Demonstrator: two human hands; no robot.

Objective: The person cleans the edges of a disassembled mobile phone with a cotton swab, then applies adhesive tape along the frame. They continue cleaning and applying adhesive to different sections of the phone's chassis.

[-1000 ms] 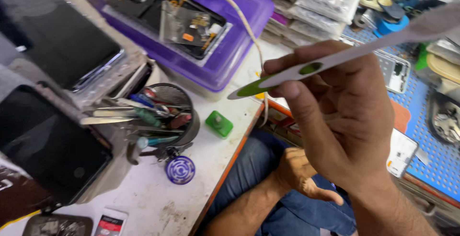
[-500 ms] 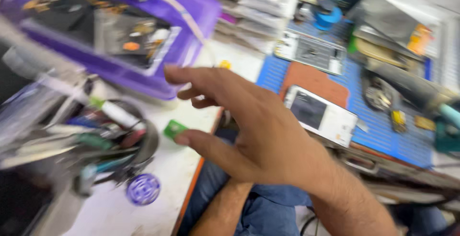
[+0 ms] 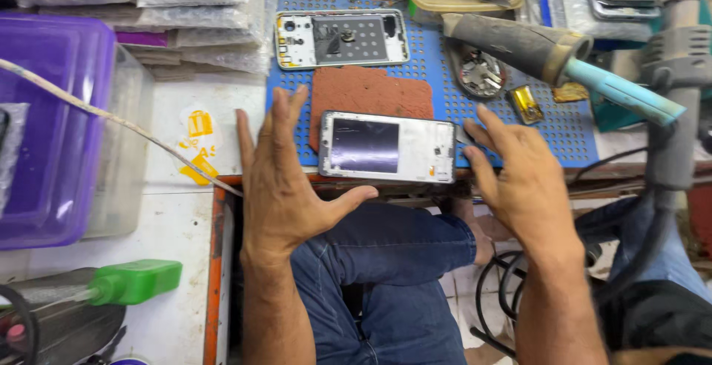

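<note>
The phone (image 3: 387, 146) lies flat at the near edge of the blue perforated mat (image 3: 504, 124), screen side up, its long axis running left to right across the surface, partly overlapping a reddish-brown pad (image 3: 363, 90) just behind it. Both hands flank it. The left hand (image 3: 285, 179) sits to the left of the phone, palm down, its fingers (image 3: 282, 116) spread wide and pointing away from the person; its thumb reaches under the phone's near left corner, close to it, though contact there cannot be made out. The right hand (image 3: 519, 172) sits to the right of the phone, also spread open, its fingertips (image 3: 475, 131) right at the phone's right short edge, apparently touching or about to. Neither hand has closed on anything; both are empty and splayed. The two hands look about equally near the phone, one at each short end.

Behind the phone, further onto the mat, lies an opened phone frame (image 3: 341, 38) with its inner parts showing. To the right of the phone, behind the right hand, a hot-air tool (image 3: 549, 57) with a dark grip and pale blue nozzle lies at an angle. Well to the left of the phone stands a purple plastic box (image 3: 44, 127), and near the person's left side a green-capped bottle (image 3: 133, 280).
</note>
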